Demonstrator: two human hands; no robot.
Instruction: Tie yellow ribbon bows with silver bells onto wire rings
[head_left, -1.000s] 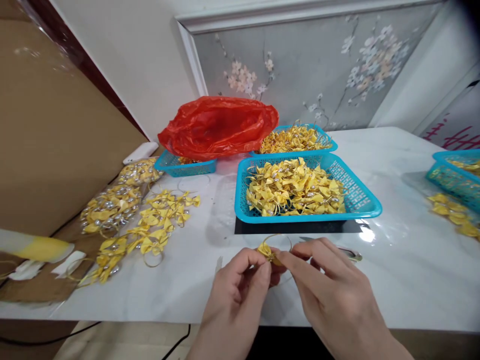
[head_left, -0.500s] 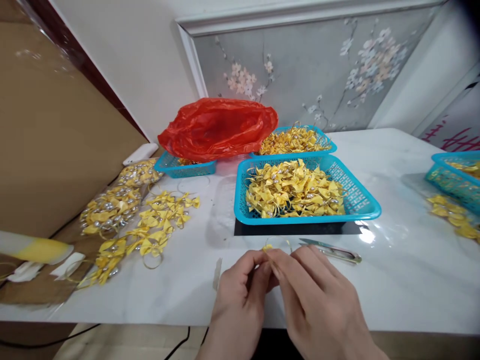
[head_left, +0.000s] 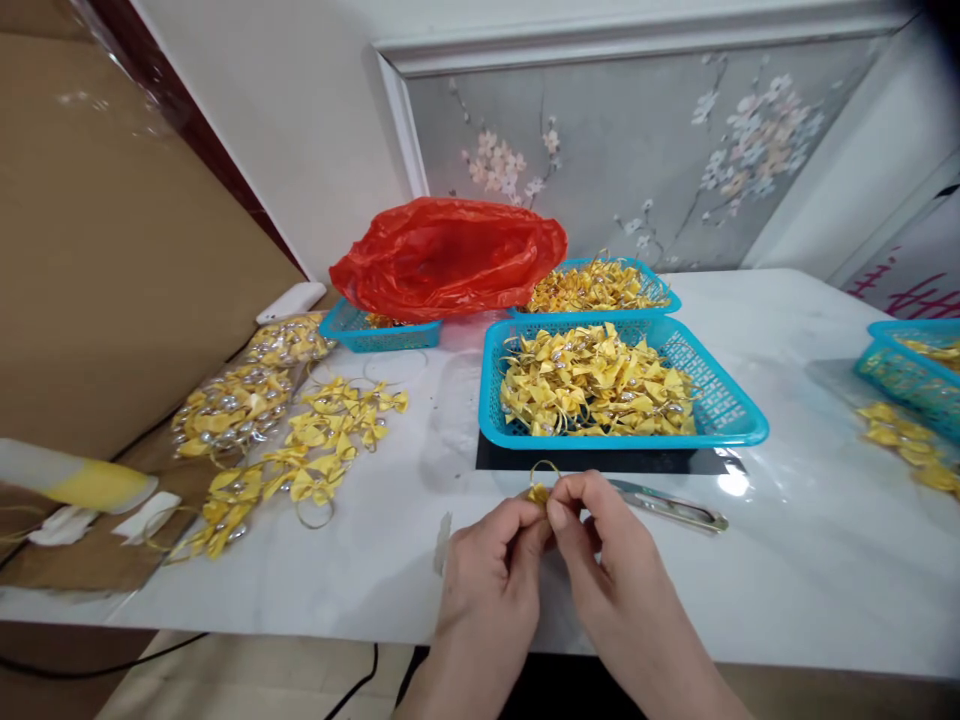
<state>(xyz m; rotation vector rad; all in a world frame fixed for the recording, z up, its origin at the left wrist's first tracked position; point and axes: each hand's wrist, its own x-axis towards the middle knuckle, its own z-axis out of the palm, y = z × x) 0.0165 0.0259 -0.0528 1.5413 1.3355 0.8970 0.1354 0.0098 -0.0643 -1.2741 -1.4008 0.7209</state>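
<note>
At lower centre, left hand (head_left: 491, 560) and right hand (head_left: 600, 560) pinch one small yellow ribbon bow with gold loop (head_left: 538, 490) between fingertips, apparently for fine adjustment, just before the blue plastic mesh basket (head_left: 735, 425) holding similar bows within reach.

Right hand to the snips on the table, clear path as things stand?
Probably yes. The snips lie bare on the table just beyond the right hand, nothing between, but its fingers pinch a yellow bow with the left hand.
</note>
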